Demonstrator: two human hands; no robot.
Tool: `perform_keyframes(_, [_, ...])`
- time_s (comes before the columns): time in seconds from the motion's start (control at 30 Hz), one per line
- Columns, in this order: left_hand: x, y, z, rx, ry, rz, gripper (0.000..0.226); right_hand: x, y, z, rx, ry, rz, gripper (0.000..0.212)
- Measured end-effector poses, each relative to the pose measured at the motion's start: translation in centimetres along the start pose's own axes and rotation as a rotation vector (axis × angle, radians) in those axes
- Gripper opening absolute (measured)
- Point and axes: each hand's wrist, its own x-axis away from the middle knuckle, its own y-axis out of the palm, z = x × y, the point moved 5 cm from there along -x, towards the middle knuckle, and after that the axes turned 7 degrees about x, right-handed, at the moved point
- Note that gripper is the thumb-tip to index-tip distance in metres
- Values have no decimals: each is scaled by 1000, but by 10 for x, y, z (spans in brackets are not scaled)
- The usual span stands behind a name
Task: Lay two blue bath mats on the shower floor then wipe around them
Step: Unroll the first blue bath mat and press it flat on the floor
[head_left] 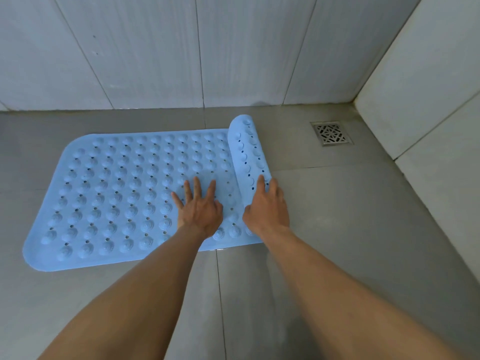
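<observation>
Pressed flat with its fingers spread wide, the left hand (198, 207) lies palm-down on the blue bath mat (124, 193), near the mat's right end and close to its near edge. Just to the right, the right hand (266, 206) rests on the rolled end of the mat (246, 157), its fingers curved loosely over the top of the curl; they lie on the roll rather than clench it, and whether the thumb closes underneath cannot be told. That rolled part is a rounded tube running from near to far, showing a smoother underside with shallow suction cups and small round holes. The unrolled part lies flat on the shower floor (350, 229) and stretches away to the left, a soft rubbery sheet with rounded corners, covered in regular rows of raised, finely ribbed domes with small drain holes between them. Only this one mat is in view. Both forearms are bare and reach in from the near edge. The floor is of large, matt grey tiles with thin grout lines, one line passing under the mat's near edge. At the far right a square metal floor drain (331, 133) with a pierced lattice grille sits well apart from the roll. Pale, faintly streaked wall tiles (155, 53) rise along the far side and the right side, meeting in a corner beyond the drain.
</observation>
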Motion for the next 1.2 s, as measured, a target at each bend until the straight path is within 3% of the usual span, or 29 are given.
perform_keyframes(0.1, [-5,3,13,-17,46,-13,59,-5,-3,11,26,-6,-14,96])
perform_keyframes(0.3, [-11,17,37,-24,32,-39,63,-13,-4,35,33,24,-7,72])
perform_keyframes(0.43, [-13,23,44,-60,18,-34,67,-20,-9,54,-26,44,58,84])
perform_keyframes(0.5, [-13,24,48,-72,41,-16,68,-24,-9,67,67,29,63,89])
perform_keyframes(0.63, [-16,23,39,-116,16,29,72,-28,-6,88,389,-15,49,65])
perform_keyframes(0.7, [-17,23,32,-119,-11,30,78,-30,-1,96,461,-13,-1,68])
perform_keyframes(0.93, [-18,25,28,-124,3,33,83,-19,24,105,116,35,-183,75])
perform_keyframes(1.2, [-14,23,27,-127,14,24,82,-14,19,106,80,43,-240,83])
